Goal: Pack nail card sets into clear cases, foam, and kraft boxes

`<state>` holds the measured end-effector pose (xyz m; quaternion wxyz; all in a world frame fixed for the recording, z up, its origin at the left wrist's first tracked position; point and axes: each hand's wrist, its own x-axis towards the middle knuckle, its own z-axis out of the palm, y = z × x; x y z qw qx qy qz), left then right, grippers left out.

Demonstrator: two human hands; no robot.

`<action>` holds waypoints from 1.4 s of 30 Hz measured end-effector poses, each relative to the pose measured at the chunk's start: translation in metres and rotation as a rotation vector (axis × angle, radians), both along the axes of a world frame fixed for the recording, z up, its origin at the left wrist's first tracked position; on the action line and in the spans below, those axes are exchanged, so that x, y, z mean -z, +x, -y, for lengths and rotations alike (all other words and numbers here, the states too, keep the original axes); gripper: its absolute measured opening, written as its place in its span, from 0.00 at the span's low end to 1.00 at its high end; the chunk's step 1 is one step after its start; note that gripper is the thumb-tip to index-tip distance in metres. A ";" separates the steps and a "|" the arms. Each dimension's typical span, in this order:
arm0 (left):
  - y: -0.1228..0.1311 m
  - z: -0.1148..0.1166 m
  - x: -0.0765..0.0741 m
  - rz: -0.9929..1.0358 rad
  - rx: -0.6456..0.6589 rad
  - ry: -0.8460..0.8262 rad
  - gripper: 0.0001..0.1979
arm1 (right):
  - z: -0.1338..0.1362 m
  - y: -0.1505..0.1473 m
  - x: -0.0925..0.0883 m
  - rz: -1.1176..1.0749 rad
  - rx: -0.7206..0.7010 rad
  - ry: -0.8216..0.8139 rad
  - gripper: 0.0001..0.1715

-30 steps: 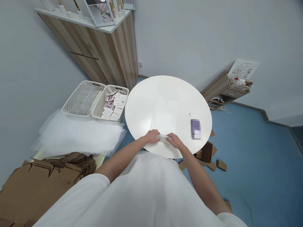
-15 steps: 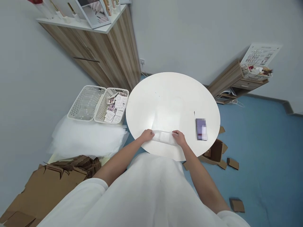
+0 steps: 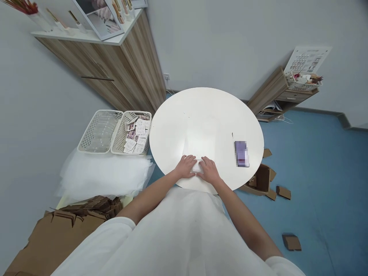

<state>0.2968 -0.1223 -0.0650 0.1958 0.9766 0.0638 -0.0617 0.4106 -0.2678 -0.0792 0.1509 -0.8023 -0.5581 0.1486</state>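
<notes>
A small white wrapped bundle [image 3: 197, 166] lies near the front edge of the round white table [image 3: 207, 111]. My left hand [image 3: 186, 166] presses on its left side, fingers bent over it. On its right side rests my right hand [image 3: 209, 169], thumb and fingers curved around the bundle. Thin translucent white sheeting [image 3: 200, 143] stretches flat on the table beyond the hands. A purple box [image 3: 241, 153] lies on the table to the right.
Left of the table are a basket of cards [image 3: 113, 147], a basket of clear plastic pieces [image 3: 83, 143], stacked white sheets [image 3: 100, 176] and flat cardboard [image 3: 54, 237]. An open carton [image 3: 263, 178] stands on the floor at right.
Both hands have moved inward, closer together, from pinching the ends of the folded white sheeting to lying over the bundle, which looks narrower. The view has shifted slightly.
</notes>
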 end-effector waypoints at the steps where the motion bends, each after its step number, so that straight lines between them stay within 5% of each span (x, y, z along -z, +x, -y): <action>1: 0.002 0.002 0.002 -0.036 0.026 -0.005 0.29 | 0.000 -0.003 0.000 0.010 -0.029 -0.050 0.27; 11: -0.007 0.005 -0.006 -0.161 0.016 -0.218 0.22 | 0.023 -0.017 -0.015 -0.206 0.011 -0.228 0.19; 17: -0.015 -0.004 -0.001 -0.117 -0.136 -0.448 0.20 | 0.030 -0.011 -0.019 -0.289 0.069 -0.073 0.17; 23: -0.017 -0.030 0.014 -0.077 -0.387 -0.639 0.21 | 0.015 0.013 -0.018 -0.470 0.232 -0.083 0.19; 29: -0.015 -0.036 0.024 -0.096 -0.542 -0.491 0.14 | 0.020 0.029 0.000 -0.598 0.469 -0.008 0.18; 37: -0.016 -0.033 0.022 -0.109 -0.722 -0.368 0.10 | 0.031 0.026 0.015 -0.322 0.717 0.098 0.25; 40: -0.015 -0.027 0.014 0.016 -0.684 -0.165 0.22 | 0.030 0.020 0.010 -0.061 0.590 0.182 0.29; 42: -0.012 -0.020 0.009 0.089 -0.456 -0.091 0.27 | 0.027 0.017 0.007 0.014 0.389 0.129 0.27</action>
